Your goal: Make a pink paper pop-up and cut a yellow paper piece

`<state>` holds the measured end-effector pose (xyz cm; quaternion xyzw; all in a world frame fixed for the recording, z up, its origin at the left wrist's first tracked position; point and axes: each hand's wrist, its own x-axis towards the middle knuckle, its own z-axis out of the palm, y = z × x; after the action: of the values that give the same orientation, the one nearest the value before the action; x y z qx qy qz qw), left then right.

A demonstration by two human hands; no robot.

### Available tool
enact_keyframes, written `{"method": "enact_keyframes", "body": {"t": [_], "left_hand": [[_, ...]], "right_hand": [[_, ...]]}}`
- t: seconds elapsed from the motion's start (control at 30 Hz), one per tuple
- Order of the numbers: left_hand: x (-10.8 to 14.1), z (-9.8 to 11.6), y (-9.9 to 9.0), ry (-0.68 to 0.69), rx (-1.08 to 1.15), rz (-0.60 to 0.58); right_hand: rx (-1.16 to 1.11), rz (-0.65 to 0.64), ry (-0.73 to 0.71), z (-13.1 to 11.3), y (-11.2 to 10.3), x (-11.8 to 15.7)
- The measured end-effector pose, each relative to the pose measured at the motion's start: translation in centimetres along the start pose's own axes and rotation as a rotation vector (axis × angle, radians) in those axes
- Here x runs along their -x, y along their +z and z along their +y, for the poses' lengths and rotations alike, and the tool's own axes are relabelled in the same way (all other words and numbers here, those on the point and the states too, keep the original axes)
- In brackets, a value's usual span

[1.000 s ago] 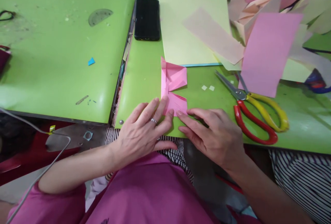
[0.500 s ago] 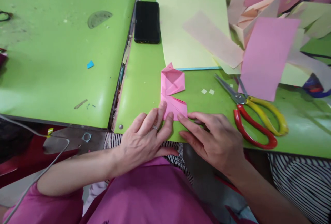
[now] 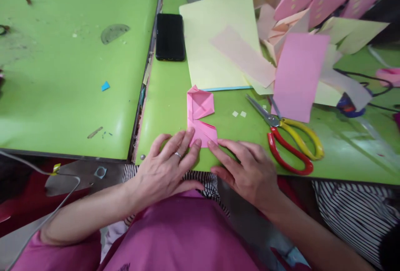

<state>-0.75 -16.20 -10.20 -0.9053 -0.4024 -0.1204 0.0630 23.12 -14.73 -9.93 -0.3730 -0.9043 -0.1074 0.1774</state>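
A folded piece of pink paper (image 3: 201, 114) lies flat on the green table near its front edge, with a notch on its right side between an upper and a lower flap. My left hand (image 3: 168, 158), a ring on one finger, rests with fingertips on the lower left part of the paper. Its fingers are stretched out and the thumb lies apart, off the table edge. My right hand (image 3: 246, 169) touches the lower right corner of the paper with its fingertips. Those fingers are extended too, and neither hand grips the paper.
Scissors (image 3: 281, 133) with red and yellow handles lie open at the right. Behind are a phone (image 3: 170, 37), pale yellow sheets (image 3: 221, 16), a pink sheet (image 3: 298, 75) and a pile of folded papers (image 3: 312, 4). A protractor (image 3: 115, 33) sits on the left table, across a gap.
The view has shifted, so the table's things appear a little further left and the far edge shows more. Both hands stay in the same place on the pink paper.
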Motion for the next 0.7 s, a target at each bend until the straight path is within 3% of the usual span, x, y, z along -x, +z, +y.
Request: {"method": "enact_keyframes", "body": {"t": [0.17,0.37,0.43,0.53,0.6,0.7], "left_hand": [[0.9,-0.5,0.2,0.003,0.129,0.166],[0.9,-2.5,-1.6,-0.229,0.374,0.303],[0.5,-3.7,-2.0,-0.332,0.528,0.311],[-0.3,-5.2,-2.2,-0.438,0.837,0.281],[-1.1,-5.7,-2.3,-0.412,1.069,0.216],[-2.3,-5.9,-2.5,-0.376,1.295,0.154]], "right_hand": [[-0.021,0.121,-0.042,0.2,0.4,-0.2],[-0.130,0.211,-0.177,-0.6,-0.8,-0.1],[-0.282,0.258,-0.039,-0.6,-1.3,0.1],[-0.707,0.499,0.467,-0.1,-1.5,-0.5],[-1.055,0.658,0.765,0.5,-1.2,-1.6],[-1.229,0.664,0.874,1.5,-0.3,-3.5]]}}
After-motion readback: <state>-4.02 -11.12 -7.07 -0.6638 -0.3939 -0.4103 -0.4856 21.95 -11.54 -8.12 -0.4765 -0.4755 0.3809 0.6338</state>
